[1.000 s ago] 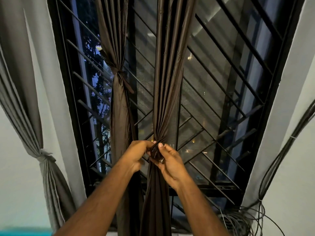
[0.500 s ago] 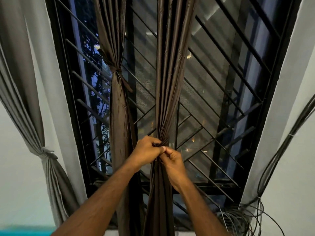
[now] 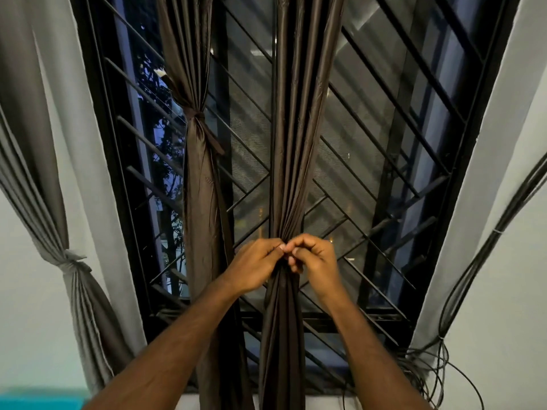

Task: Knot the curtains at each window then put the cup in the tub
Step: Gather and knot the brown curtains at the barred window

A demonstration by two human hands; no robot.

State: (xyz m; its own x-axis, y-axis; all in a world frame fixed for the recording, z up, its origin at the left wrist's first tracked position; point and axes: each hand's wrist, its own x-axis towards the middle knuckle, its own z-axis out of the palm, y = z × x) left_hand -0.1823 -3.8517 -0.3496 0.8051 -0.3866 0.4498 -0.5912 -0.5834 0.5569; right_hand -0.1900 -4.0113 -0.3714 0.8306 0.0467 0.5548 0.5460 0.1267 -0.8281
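Pinching glossy pleated curtain, seemingly both-handed.

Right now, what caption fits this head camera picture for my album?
Both hands, left hand and right hand, pinch the gathered brown curtain at the barred window.

Left hand and right hand meeting at the gathered middle curtain — fingers curled, pinching its folds. Beside it, left: brown curtain already tied. Far left — grey curtain, knotted. Behind: window grille. Cables down the right wall.
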